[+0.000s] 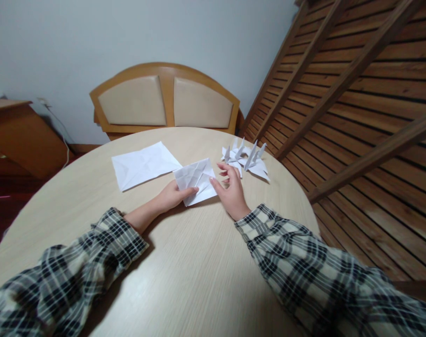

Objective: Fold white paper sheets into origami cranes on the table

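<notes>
A creased white square of folding paper is held just above the table, its surface marked with crossing fold lines. My left hand is closed on its lower left part, thumb on top and the other fingers hidden beneath. At the paper's right edge is my right hand, its thumb tip against the sheet and its fingers curved and apart from the thumb. To the left lies a larger white sheet, flat, with its near right corner close to the held square. Several folded paper cranes stand beyond my right hand.
The round pale wooden table spans the foreground. Behind it is a padded wooden headboard against the wall. Slatted wood rises along the right side, and a brown desk stands at the far left with a cable near it.
</notes>
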{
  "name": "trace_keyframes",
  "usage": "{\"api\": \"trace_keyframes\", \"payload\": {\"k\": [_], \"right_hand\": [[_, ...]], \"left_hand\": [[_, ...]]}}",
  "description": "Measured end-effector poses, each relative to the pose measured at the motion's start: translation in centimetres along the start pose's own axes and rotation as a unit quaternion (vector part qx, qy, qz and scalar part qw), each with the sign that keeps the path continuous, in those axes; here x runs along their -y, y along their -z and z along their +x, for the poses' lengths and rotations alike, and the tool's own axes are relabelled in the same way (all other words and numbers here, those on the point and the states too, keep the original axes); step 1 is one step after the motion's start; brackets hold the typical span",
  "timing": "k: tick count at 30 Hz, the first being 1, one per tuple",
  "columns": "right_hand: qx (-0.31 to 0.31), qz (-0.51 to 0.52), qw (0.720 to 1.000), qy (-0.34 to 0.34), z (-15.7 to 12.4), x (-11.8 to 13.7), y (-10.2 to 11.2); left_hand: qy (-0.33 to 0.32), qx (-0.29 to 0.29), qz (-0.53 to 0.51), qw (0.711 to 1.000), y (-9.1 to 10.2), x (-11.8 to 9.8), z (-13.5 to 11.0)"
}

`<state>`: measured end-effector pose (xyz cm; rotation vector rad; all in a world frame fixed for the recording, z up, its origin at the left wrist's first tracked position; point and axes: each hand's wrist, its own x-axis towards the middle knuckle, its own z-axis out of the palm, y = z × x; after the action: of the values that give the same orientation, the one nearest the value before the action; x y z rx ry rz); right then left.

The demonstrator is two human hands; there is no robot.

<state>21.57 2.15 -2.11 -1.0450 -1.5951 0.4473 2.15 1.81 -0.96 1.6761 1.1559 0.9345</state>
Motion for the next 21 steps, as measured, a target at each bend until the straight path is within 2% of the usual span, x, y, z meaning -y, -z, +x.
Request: {"api": "trace_keyframes", "payload": {"k": [2, 7, 10, 15, 21], "right_hand": [[0.017, 0.027, 0.999, -0.026, 0.02, -0.19, -0.24], [0.119, 0.151, 0.977, -0.095, -0.01, -0.19, -0.65], [0.115, 0.173, 0.972, -0.109, -0.02, 0.1, -0.6], [0.091, 0.146, 0.98, -0.1, 0.01, 0.24, -0.47], [0.094, 0.147, 0.979, -0.107, 0.01, -0.07, -0.55]], "left_hand": [[0.001, 0.013, 0.002, 1.0, -0.01, 0.05, -0.02], [0.001, 0.045, 0.032, 0.998, 0.08, 0.44, 0.01], [-0.005, 0.058, 0.042, 0.997, 0.1, 0.45, -0.02], [-0.013, 0.08, 0.03, 0.996, -0.02, 0.13, -0.08], [-0.002, 0.062, 0.039, 0.997, -0.06, 0.03, -0.07]]}}
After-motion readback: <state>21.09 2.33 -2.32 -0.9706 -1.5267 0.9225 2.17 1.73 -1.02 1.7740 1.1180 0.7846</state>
